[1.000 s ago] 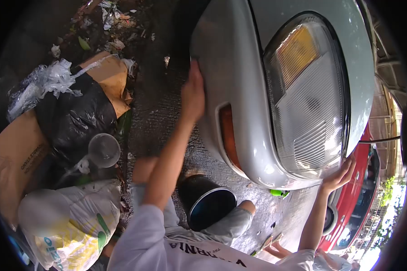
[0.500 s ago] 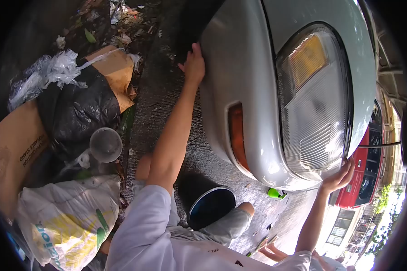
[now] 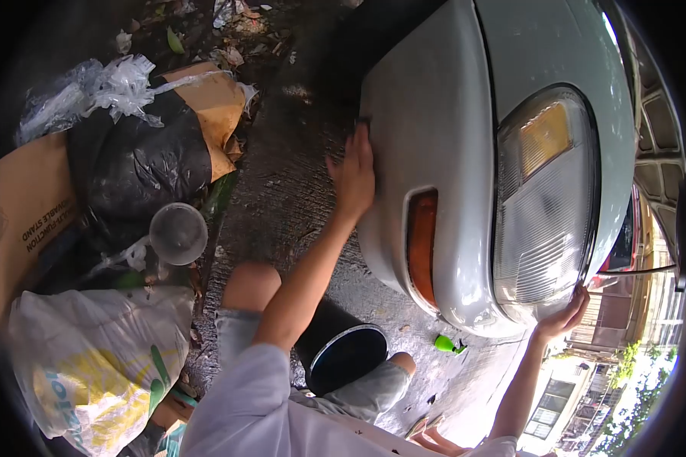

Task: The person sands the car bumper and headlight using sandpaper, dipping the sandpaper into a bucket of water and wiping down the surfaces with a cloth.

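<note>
My left hand (image 3: 354,174) lies with long, straight fingers against the grey bumper (image 3: 400,114) of a car. A small dark pad (image 3: 363,122) shows at its fingertips, mostly hidden under the hand; its kind is unclear. My right hand (image 3: 564,316) rests, fingers extended, on the car's edge beside the ribbed headlight (image 3: 545,217), holding nothing that I can see. Between the two arms is an orange side marker light (image 3: 422,244) set in the bumper. A black bucket (image 3: 347,327) stands between my knees.
A green spray-type bottle (image 3: 447,344) is on the wet concrete near the car. Left of me are a black rubbish bag (image 3: 149,160), a clear plastic tub (image 3: 178,234), cardboard (image 3: 23,206) and a printed white plastic bag (image 3: 107,358). The bonnet (image 3: 655,137) is raised.
My left hand has slid along the bumper toward the headlight end, and the dark pad now shows at its fingertips. The right hand stays by the headlight; the view has shifted.
</note>
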Demonstrator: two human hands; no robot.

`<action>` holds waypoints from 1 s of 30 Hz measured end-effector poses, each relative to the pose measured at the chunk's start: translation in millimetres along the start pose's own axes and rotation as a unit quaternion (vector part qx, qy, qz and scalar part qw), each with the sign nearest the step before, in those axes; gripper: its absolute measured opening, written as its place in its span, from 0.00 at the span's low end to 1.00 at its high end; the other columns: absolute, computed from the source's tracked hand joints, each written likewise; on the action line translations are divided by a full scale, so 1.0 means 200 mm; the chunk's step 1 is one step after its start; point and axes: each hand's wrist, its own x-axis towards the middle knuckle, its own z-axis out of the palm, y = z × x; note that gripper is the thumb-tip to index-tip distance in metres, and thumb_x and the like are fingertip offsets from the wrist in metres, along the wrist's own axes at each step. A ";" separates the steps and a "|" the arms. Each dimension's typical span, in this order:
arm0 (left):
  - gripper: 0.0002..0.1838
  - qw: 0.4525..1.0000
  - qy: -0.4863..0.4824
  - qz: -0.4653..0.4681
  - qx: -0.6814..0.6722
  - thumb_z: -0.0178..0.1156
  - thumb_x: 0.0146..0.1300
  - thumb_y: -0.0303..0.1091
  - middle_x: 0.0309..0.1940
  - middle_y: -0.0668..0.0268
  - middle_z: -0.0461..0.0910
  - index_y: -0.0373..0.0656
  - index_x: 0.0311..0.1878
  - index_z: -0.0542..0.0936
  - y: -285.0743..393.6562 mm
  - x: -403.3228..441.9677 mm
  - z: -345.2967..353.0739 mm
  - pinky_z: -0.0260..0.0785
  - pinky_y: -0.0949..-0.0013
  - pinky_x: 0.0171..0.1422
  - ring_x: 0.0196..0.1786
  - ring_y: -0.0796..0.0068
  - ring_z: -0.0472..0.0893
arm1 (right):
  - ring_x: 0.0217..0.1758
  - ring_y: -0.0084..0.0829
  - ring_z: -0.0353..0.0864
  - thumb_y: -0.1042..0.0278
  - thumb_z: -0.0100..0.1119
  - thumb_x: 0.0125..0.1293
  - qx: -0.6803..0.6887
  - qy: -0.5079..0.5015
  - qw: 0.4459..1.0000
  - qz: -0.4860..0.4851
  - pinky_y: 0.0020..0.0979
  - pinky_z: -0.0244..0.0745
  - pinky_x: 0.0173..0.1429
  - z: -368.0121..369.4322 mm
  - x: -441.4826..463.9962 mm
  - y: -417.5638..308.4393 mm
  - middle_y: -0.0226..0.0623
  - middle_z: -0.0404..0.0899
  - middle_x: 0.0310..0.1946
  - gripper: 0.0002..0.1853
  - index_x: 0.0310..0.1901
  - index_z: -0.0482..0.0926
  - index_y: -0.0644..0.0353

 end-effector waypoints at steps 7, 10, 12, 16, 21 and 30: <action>0.30 0.985 -0.118 -0.096 -0.076 0.27 0.78 0.48 0.73 0.51 0.63 0.44 0.76 0.56 0.08 0.45 -0.07 0.38 0.31 0.75 0.74 0.42 0.61 | 0.49 0.35 0.78 0.63 0.39 0.75 0.077 0.008 0.993 0.086 0.35 0.72 0.59 0.02 0.01 -0.19 0.43 0.80 0.45 0.20 0.50 0.79 0.70; 0.33 0.985 -0.102 0.018 -0.138 0.26 0.78 0.53 0.76 0.52 0.58 0.41 0.77 0.54 -0.02 0.16 -0.05 0.39 0.46 0.81 0.77 0.45 0.57 | 0.49 0.35 0.77 0.63 0.39 0.75 0.065 -0.013 0.994 0.087 0.34 0.70 0.57 0.02 0.01 -0.23 0.44 0.80 0.45 0.21 0.51 0.79 0.72; 0.35 0.976 -0.100 0.063 -0.185 0.26 0.77 0.56 0.76 0.52 0.57 0.40 0.77 0.55 0.08 -0.23 -0.12 0.40 0.50 0.81 0.78 0.49 0.56 | 0.49 0.36 0.77 0.63 0.39 0.75 0.078 -0.011 0.991 0.108 0.35 0.71 0.58 0.04 0.02 -0.29 0.45 0.80 0.45 0.21 0.51 0.79 0.72; 0.39 0.956 -0.130 0.100 -0.245 0.27 0.76 0.60 0.76 0.52 0.56 0.36 0.76 0.56 0.34 -0.09 -0.25 0.43 0.58 0.81 0.79 0.55 0.54 | 0.51 0.38 0.81 0.57 0.36 0.76 0.053 -0.030 0.995 0.074 0.35 0.75 0.55 0.03 0.02 -0.29 0.45 0.81 0.47 0.25 0.52 0.79 0.71; 0.41 0.954 -0.132 0.051 -0.264 0.28 0.77 0.62 0.76 0.51 0.58 0.33 0.74 0.59 0.50 0.62 -0.20 0.45 0.64 0.81 0.79 0.58 0.54 | 0.51 0.40 0.81 0.57 0.36 0.77 0.041 -0.027 0.998 0.045 0.38 0.74 0.57 0.03 0.02 -0.28 0.47 0.83 0.47 0.25 0.51 0.79 0.71; 0.37 0.959 -0.154 0.104 -0.212 0.29 0.78 0.58 0.77 0.52 0.53 0.39 0.76 0.57 0.67 0.19 -0.35 0.42 0.60 0.82 0.80 0.53 0.51 | 0.53 0.38 0.79 0.63 0.37 0.77 0.097 -0.033 0.993 0.065 0.36 0.70 0.62 0.03 0.02 -0.28 0.46 0.82 0.48 0.21 0.51 0.79 0.69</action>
